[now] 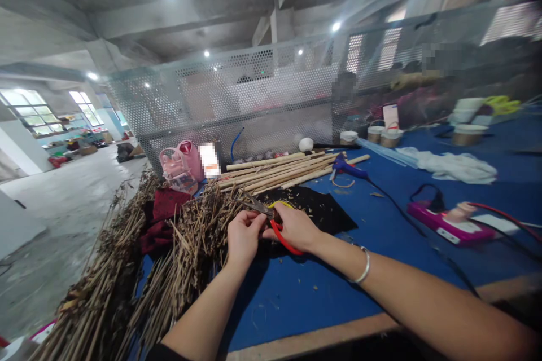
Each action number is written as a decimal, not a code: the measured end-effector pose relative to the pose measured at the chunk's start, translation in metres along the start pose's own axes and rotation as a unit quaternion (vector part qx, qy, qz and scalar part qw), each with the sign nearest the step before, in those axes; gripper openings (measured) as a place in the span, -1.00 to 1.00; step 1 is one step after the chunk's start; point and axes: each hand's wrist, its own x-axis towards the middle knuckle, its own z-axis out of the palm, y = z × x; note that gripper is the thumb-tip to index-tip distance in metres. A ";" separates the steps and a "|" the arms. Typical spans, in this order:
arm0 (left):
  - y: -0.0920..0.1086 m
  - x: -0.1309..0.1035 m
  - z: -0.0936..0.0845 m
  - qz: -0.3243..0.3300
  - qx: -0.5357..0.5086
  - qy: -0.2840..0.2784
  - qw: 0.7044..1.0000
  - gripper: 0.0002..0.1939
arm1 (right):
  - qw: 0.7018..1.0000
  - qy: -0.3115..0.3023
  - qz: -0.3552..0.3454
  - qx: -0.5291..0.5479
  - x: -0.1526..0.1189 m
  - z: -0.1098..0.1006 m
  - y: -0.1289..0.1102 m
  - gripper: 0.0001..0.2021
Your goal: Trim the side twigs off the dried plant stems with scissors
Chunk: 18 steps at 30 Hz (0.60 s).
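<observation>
My right hand [296, 228] is closed round a pair of shears [283, 238] with red and yellow on the handles. Their dark metal blades point left and away from me, over the fingertips of my left hand [244, 237]. That left hand is closed in a pinch just beside the blades; what it pinches is too small to make out. Dried plant stems [195, 240] with withered heads lie in a heap right by my left hand. Beneath and behind both hands spreads a black cloth [332, 214] strewn with plant bits.
Pale sticks [271, 175] lie behind the cloth on the blue table [322, 287]. A blue glue gun [349, 168] trails its cord towards a purple power strip [451, 223]. A pink bag [182, 163] stands before the perforated metal screen [254, 107]; more stems [97, 271] lie left.
</observation>
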 end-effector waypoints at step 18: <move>-0.006 0.003 0.002 -0.062 -0.117 -0.016 0.991 -0.77 | 1.000 -0.008 0.007 0.021 0.004 -0.001 0.004 -0.57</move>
